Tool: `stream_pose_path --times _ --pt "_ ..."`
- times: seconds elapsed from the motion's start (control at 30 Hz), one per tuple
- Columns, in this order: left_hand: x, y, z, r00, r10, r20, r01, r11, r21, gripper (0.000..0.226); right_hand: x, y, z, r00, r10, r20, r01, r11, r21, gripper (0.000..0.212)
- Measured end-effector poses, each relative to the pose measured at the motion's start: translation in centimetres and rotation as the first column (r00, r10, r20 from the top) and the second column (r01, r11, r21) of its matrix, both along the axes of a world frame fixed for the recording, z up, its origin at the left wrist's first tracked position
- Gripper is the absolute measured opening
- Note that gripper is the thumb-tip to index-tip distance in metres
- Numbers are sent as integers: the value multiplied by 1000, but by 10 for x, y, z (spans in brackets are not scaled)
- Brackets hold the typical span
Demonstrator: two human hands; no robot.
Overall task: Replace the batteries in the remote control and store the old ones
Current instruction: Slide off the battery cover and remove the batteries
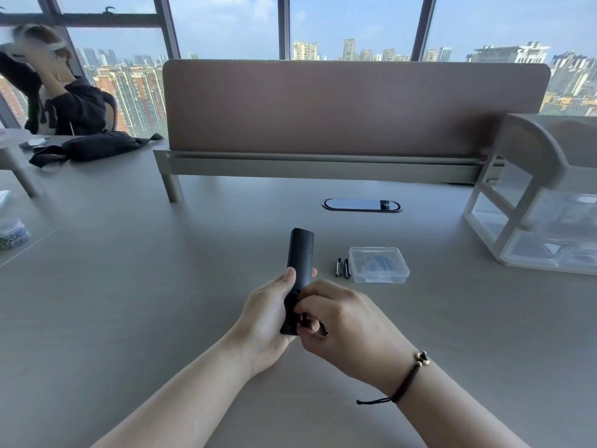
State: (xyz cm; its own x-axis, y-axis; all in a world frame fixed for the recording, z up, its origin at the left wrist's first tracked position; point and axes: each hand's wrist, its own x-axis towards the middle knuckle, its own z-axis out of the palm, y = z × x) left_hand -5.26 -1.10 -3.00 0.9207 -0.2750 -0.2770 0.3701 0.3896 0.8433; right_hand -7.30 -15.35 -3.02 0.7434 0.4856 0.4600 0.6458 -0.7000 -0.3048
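A slim black remote control [300, 253] is held above the grey desk, its far end pointing away from me. My left hand [268, 315] wraps around its lower half from the left. My right hand [336, 321] pinches the near end of the remote with thumb and fingers, where a dark opening shows. Two small black batteries [343, 268] lie side by side on the desk to the right of the remote. Touching them on the right sits a clear plastic box [378, 265] with its lid on.
A brown desk divider [355, 108] runs across the back, with a black cable port [361, 205] in front of it. A clear drawer unit [542, 221] stands at the right. A person [61, 92] sits at the far left, beside a black bag [97, 147].
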Motion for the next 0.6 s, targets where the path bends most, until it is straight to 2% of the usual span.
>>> stream_pose_path --times 0.2,0.4,0.6 --pt "0 -4 -2 998 22 65 -23 1000 8 44 0 7 -1 998 -56 -40 60 991 123 31" --pt "-5 -6 2 996 53 71 -54 999 1 41 0 15 -3 990 -122 -72 136 965 224 16" --pt "-8 -8 3 992 102 80 -104 994 23 31 2 21 -3 989 -133 -69 146 961 236 10"
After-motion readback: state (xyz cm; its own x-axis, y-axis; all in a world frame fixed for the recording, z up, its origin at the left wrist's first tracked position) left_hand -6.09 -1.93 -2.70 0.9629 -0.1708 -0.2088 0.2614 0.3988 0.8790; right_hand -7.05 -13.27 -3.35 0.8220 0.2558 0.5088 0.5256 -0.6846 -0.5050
